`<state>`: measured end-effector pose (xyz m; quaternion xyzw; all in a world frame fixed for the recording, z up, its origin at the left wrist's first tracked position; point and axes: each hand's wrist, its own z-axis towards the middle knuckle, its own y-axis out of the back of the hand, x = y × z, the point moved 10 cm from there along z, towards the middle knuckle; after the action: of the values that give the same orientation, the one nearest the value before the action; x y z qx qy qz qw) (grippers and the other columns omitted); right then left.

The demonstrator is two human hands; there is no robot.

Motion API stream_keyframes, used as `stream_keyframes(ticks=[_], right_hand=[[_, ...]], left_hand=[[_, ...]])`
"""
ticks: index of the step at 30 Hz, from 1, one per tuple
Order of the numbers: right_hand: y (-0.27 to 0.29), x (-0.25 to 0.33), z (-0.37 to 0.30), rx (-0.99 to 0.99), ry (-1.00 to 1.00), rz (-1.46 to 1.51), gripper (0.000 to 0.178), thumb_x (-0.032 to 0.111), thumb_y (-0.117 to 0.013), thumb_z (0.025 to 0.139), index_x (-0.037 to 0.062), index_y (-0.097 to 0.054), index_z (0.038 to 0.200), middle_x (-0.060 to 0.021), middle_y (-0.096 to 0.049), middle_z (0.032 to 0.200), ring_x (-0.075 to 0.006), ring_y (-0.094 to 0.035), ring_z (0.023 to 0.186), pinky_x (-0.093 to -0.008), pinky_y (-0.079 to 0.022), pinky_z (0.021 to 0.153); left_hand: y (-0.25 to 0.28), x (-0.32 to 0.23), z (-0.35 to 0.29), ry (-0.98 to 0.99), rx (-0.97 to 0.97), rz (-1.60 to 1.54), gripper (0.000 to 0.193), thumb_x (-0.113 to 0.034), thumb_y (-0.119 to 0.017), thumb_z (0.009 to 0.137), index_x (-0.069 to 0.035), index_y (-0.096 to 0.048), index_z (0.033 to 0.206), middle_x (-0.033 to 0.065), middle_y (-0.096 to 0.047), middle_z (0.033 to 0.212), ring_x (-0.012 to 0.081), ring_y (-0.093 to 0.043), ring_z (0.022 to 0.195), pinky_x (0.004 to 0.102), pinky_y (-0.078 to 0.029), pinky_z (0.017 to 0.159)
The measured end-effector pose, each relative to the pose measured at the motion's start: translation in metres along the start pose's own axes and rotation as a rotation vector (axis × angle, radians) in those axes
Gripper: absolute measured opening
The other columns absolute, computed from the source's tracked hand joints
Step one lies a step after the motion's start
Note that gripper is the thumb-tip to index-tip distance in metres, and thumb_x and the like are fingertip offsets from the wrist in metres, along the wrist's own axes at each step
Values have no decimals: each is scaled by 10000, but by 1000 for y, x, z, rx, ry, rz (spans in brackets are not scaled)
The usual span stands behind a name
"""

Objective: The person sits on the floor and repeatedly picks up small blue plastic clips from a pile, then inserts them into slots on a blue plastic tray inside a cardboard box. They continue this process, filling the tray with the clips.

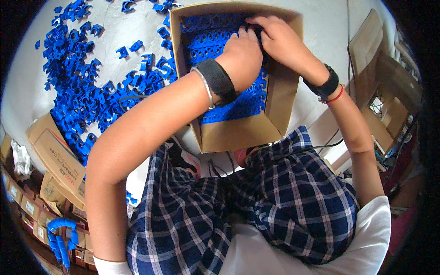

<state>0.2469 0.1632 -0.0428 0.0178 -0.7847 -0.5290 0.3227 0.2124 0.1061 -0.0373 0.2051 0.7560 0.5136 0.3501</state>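
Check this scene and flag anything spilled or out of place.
Loose blue clips lie scattered over the pale floor, mostly left of the open carton. They look untidy compared with the packed blue pieces, which sit in neat rows inside it, though that may be intentional.

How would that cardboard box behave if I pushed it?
The cardboard box probably resists tipping, since rows of blue plastic clips load it. Its thin walls would likely flex. Being open, it might spill clips if tilted.

The person [137, 133] is wearing a white short-sleeved top [366, 233], navy plaid bottoms [298, 197] with pale lines, a black left wristband [217, 79], a silver bangle [207, 86] beside it, a black right wristband [327, 83] and a red bracelet [338, 95].
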Motion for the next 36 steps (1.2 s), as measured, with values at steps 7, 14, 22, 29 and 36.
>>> stream_keyframes(ticks=[7,14,22,29,36], right_hand=[[43,13,1,-211,41,223,300,97,-443,871,27,-679,1043,-197,-676,1012,-342,-653,947,-409,-503,891],[49,32,-5,-246,61,191,230,103,-506,874,34,-695,986,-162,-689,933,-306,-670,855,-386,-524,807],[56,40,-14,-305,-8,51,223,172,-520,889,78,-705,970,-123,-689,937,-322,-662,853,-399,-531,771],[49,39,-28,-292,-46,73,224,195,-519,885,93,-703,959,-124,-681,926,-334,-660,835,-421,-533,750],[44,37,-37,-262,-60,50,223,193,-513,887,84,-699,945,-123,-680,922,-333,-661,834,-424,-537,754]], left_hand=[[78,17,-28,35,-226,-483,225,-213,-583,849,-18,-687,888,179,-671,871,331,-673,814,440,-542,749],[88,190,-116,517,-780,-735,223,-221,-592,940,-79,-681,1087,48,-708,944,144,-662,777,271,-531,701],[-14,187,-118,394,-316,-514,460,-81,-706,791,-101,-586,1235,114,-610,1175,241,-672,816,336,-547,776],[-10,189,-108,368,-377,-384,338,-60,-678,807,-67,-614,1139,135,-654,959,300,-662,835,377,-539,763],[-17,199,-114,453,-320,-319,186,-156,-673,853,-59,-665,1012,130,-676,978,284,-683,804,371,-542,741]])
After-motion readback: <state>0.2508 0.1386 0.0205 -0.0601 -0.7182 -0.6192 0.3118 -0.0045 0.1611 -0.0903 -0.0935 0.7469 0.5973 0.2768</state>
